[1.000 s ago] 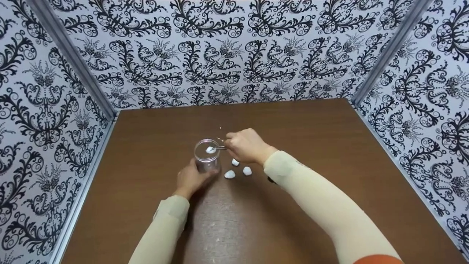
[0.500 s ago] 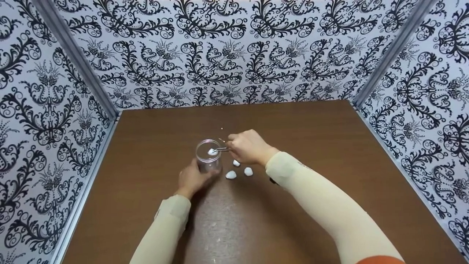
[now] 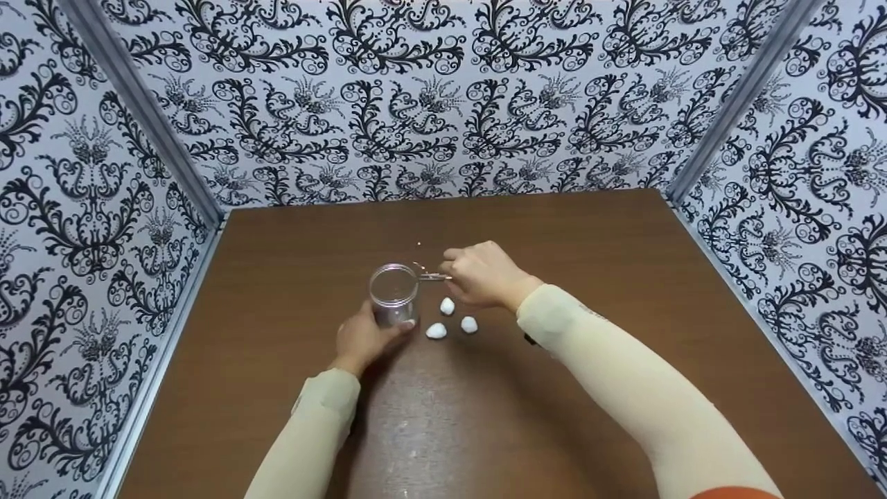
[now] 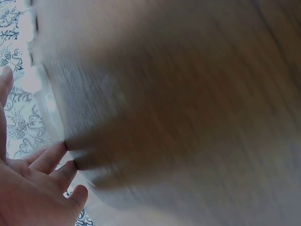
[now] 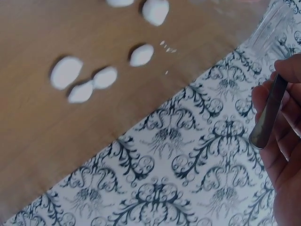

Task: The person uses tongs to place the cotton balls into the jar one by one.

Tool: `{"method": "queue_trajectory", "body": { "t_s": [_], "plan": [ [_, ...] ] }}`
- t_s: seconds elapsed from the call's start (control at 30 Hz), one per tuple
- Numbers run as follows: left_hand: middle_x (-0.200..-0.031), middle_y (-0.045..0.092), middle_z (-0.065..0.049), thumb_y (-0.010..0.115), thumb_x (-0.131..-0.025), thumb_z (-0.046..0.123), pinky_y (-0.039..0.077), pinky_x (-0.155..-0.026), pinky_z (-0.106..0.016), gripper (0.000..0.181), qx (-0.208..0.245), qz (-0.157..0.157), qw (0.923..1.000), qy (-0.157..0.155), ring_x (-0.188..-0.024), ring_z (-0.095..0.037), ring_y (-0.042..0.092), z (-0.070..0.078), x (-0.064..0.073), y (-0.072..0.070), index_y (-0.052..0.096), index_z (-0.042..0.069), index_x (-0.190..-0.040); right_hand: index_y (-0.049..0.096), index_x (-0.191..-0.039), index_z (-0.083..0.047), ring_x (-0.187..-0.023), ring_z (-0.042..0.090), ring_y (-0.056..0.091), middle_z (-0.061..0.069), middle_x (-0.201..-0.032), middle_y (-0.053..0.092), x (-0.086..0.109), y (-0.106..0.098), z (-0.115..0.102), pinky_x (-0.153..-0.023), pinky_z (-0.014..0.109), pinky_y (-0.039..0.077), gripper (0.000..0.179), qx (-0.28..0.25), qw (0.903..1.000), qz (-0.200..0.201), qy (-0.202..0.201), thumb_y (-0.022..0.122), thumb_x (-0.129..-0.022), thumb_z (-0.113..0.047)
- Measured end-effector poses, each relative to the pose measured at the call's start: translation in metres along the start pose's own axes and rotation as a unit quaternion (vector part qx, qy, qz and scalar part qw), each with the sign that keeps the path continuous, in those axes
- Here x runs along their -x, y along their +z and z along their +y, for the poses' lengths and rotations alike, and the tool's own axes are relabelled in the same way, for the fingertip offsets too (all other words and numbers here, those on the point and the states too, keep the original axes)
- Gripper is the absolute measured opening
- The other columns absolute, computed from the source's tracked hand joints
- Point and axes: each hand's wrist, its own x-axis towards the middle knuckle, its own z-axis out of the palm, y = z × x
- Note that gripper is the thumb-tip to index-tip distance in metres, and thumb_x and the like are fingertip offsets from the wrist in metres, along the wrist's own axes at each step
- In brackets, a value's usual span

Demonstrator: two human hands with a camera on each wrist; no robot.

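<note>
My left hand [image 3: 364,339] grips a clear, open-topped jar [image 3: 395,301] around its lower side, with the thumb at the front. A whitish spot shows low at the jar, by the thumb tip. Metal tweezers [image 3: 434,277] are pinched in my right hand [image 3: 485,274], their tips just right of the jar's rim with no cotton ball visible at them. In the right wrist view, the tweezers' rounded end [image 5: 263,129] points out from the fingers. White cotton balls [image 3: 436,331] lie on the table between the hands.
The brown wooden table [image 3: 554,235] is bordered by black-and-white patterned walls [image 3: 443,97] at the back and sides. Tiny white bits [image 3: 418,244] lie behind the jar. Several cotton balls [image 5: 104,77] appear in the right wrist view.
The tweezers held a cotton ball over the jar's mouth; now that ball is gone from their tips. My right hand has moved right, drawing them off the rim. My left hand stays at the jar.
</note>
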Motion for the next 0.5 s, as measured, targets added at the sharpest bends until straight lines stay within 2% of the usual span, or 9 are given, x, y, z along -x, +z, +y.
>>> {"method": "queue_trajectory", "body": {
  "t_s": [0.27, 0.5],
  "plan": [
    [-0.125, 0.064, -0.021, 0.080, -0.075, 0.060, 0.043, -0.097, -0.056, 0.097, -0.002, -0.004, 1.0000, 0.007, -0.115, -0.041, 0.060, -0.002, 0.000, 0.000, 0.046, 0.002, -0.144, 0.071, -0.083, -0.013, -0.050, 0.019, 0.053, 0.000, -0.075, 0.055, 0.039, -0.003, 0.029, -0.043, 0.040, 0.044, 0.005, 0.000, 0.9996, 0.025, 0.011, 0.070, -0.083, -0.019],
    [-0.124, 0.065, -0.022, 0.079, -0.075, 0.059, 0.042, -0.098, -0.057, 0.096, -0.004, -0.001, 0.9999, 0.011, -0.114, -0.041, 0.060, -0.002, 0.000, 0.001, 0.046, 0.001, -0.144, 0.067, -0.075, -0.014, -0.045, 0.020, 0.045, 0.000, -0.070, 0.050, 0.077, 0.010, 0.044, -0.039, 0.041, 0.039, 0.009, 0.005, 0.9993, 0.027, 0.027, 0.070, -0.083, -0.018]
  ]
}}
